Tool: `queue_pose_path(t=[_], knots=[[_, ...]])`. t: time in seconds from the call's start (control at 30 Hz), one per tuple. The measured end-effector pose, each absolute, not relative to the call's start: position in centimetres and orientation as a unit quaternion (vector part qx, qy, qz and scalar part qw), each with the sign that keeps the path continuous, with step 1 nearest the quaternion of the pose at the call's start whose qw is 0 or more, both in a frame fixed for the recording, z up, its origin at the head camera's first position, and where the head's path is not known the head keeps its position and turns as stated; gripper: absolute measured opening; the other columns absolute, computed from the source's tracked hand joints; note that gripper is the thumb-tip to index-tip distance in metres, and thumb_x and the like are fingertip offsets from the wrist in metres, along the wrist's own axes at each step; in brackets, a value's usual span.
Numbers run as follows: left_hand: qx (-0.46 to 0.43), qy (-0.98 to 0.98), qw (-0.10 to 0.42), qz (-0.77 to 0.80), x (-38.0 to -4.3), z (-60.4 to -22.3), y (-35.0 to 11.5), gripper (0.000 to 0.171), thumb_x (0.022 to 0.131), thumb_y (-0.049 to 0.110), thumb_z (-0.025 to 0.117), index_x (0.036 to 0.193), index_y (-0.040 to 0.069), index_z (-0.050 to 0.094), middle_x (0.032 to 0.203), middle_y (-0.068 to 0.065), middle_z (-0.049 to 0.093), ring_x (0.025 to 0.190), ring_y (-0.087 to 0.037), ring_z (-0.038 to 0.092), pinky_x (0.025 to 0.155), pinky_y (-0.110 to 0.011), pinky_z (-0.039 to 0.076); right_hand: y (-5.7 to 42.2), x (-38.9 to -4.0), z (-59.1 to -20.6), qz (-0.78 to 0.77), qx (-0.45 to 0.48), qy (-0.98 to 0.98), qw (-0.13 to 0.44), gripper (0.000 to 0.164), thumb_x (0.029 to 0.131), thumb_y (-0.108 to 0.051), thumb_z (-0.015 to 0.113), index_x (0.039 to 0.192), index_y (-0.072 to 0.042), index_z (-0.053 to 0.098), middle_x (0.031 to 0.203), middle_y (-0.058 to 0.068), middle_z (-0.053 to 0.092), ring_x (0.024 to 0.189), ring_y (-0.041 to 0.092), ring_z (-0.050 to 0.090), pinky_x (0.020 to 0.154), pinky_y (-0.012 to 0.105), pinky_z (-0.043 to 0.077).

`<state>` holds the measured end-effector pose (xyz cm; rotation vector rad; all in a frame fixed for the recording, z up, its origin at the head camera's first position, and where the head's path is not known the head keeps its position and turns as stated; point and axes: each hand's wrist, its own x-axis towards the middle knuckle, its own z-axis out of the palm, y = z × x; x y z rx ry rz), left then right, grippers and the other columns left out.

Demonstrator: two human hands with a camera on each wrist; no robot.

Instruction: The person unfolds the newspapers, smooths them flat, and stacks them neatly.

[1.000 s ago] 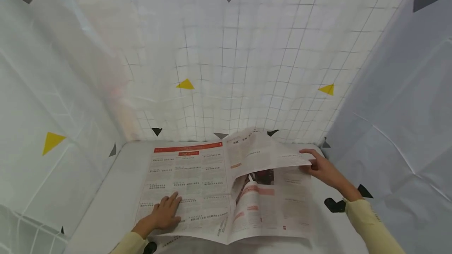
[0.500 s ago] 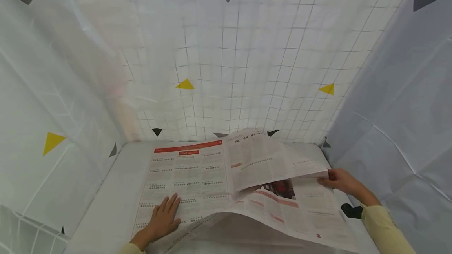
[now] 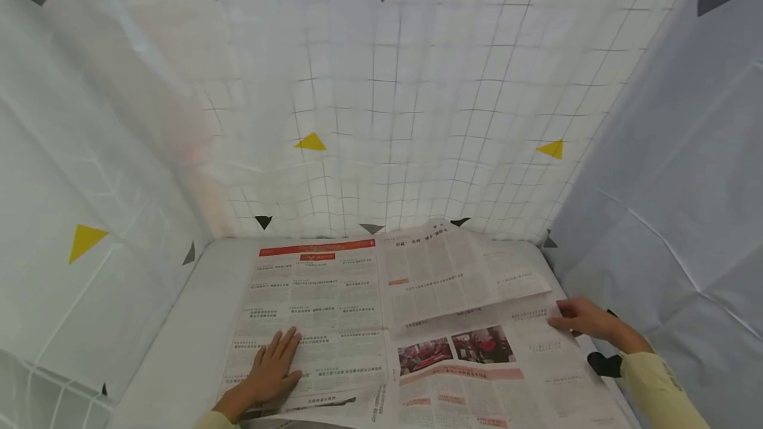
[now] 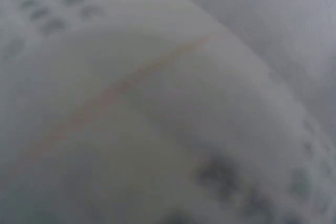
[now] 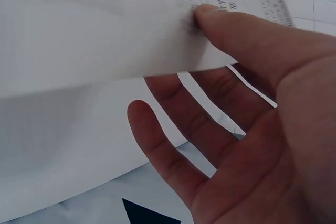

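Note:
An open newspaper (image 3: 334,310) lies spread out in the head view. Its left page has a red banner along the far edge; the right page bears two photographs, and a folded-over flap covers its far part. My left hand (image 3: 267,376) rests with fingers extended on the left page. At the right edge, my right hand (image 3: 593,324) pinches the paper. The right wrist view shows the thumb (image 5: 220,24) on top of the newspaper (image 5: 94,35) and some fingers behind it. The left wrist view holds only blurred newsprint (image 4: 105,129).
The newspaper lies on a white table (image 3: 185,323). White sheeting with grid lines and triangles forms a back wall (image 3: 387,118), with more sheeting at left (image 3: 77,164) and right (image 3: 667,184). A black patch (image 3: 604,364) shows beside the right wrist.
My right hand has moved right and nearer with the paper's edge. The right page has unfolded flatter, uncovering both photographs, and its near edge has come down. The left hand has barely moved.

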<state>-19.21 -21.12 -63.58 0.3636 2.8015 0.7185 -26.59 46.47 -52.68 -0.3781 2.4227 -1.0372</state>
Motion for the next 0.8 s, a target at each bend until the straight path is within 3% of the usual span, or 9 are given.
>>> queue_pose_path(t=[0.17, 0.3, 0.43, 0.67, 0.8], knots=[[0.109, 0.955, 0.126, 0.244, -19.6, -63.9, -21.3, 0.083, 0.098, 0.043, 0.062, 0.159, 0.001, 0.026, 0.171, -0.021, 0.019, 0.156, -0.052, 0.012, 0.118, -0.080, 0.004, 46.4, -26.6, -52.9, -0.351, -0.093, 0.901, 0.236, 0.038, 0.102, -0.019, 0.063, 0.123, 0.013, 0.056, 0.103, 0.016, 0.073, 0.085, 0.016, 0.065, 0.075, 0.040, 0.059], [0.097, 0.961, 0.124, 0.228, -20.1, -64.6, -21.5, 0.085, 0.096, 0.045, 0.064, 0.160, 0.004, 0.027, 0.172, -0.017, 0.021, 0.158, -0.049, 0.014, 0.119, -0.079, 0.003, 45.6, -26.7, -53.0, -0.325, -0.075, 0.921, 0.200, 0.058, 0.103, -0.022, 0.061, 0.139, 0.018, 0.041, 0.123, 0.035, 0.063, 0.101, 0.035, 0.068, 0.081, 0.047, 0.059], [0.093, 0.960, 0.117, 0.237, -20.4, -64.7, -21.8, 0.085, 0.094, 0.044, 0.066, 0.160, 0.004, 0.028, 0.172, -0.015, 0.023, 0.158, -0.049, 0.015, 0.118, -0.080, 0.003, 44.6, -27.0, -53.2, -0.273, -0.073, 0.952, 0.121, 0.076, 0.103, -0.023, 0.061, 0.151, 0.020, 0.020, 0.147, 0.046, 0.039, 0.122, 0.057, 0.057, 0.089, 0.058, 0.055], [0.090, 0.955, 0.125, 0.253, -20.7, -64.5, -21.8, 0.081, 0.096, 0.041, 0.064, 0.159, 0.003, 0.030, 0.172, -0.015, 0.024, 0.158, -0.050, 0.014, 0.117, -0.081, 0.003, 41.9, -27.6, -54.0, -0.250, -0.101, 0.963, -0.012, 0.070, 0.096, -0.006, 0.066, 0.150, 0.017, 0.027, 0.151, 0.046, 0.028, 0.132, 0.064, 0.039, 0.101, 0.074, 0.039], [0.088, 0.958, 0.118, 0.248, -21.2, -64.7, -21.6, 0.079, 0.097, 0.040, 0.063, 0.159, 0.003, 0.031, 0.172, -0.015, 0.023, 0.159, -0.049, 0.013, 0.117, -0.081, 0.003, 39.8, -28.0, -53.9, -0.247, -0.129, 0.960, -0.037, 0.068, 0.093, -0.004, 0.069, 0.147, 0.016, 0.033, 0.152, 0.044, 0.027, 0.137, 0.063, 0.030, 0.105, 0.078, 0.027]])
